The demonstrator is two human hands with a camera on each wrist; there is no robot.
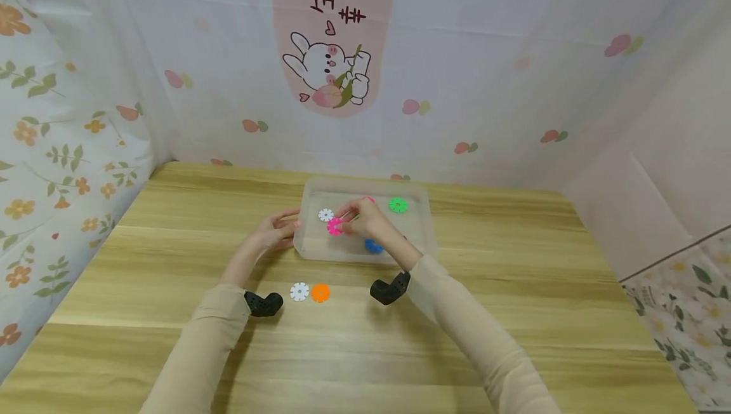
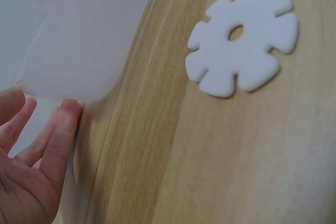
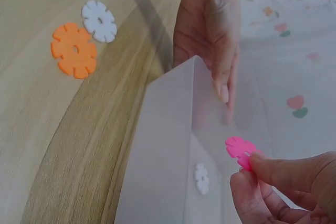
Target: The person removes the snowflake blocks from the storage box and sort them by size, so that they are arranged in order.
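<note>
My right hand (image 1: 363, 218) is over the translucent plastic box (image 1: 311, 253). Between its thumb and fingers it pinches a pink notched disc (image 1: 334, 227), also seen as a pink disc (image 3: 240, 149) in the right wrist view. With fairly straight fingers, my left hand (image 1: 274, 233) touches the box's left end from outside; its fingertips (image 2: 69, 107) meet a lower corner in the left wrist view. Inside the box lie a white disc (image 1: 326, 214), a green disc (image 1: 398, 205) and a blue disc (image 1: 374, 246). Another pink piece (image 1: 370, 200) is mostly hidden behind my right hand.
On the wooden table (image 1: 491, 319), a white disc (image 1: 299, 291) and an orange disc (image 1: 320, 293) lie side by side in front of the box. A printed curtain (image 1: 485, 84) hangs behind the table. Black devices (image 1: 265, 304) are worn on both wrists.
</note>
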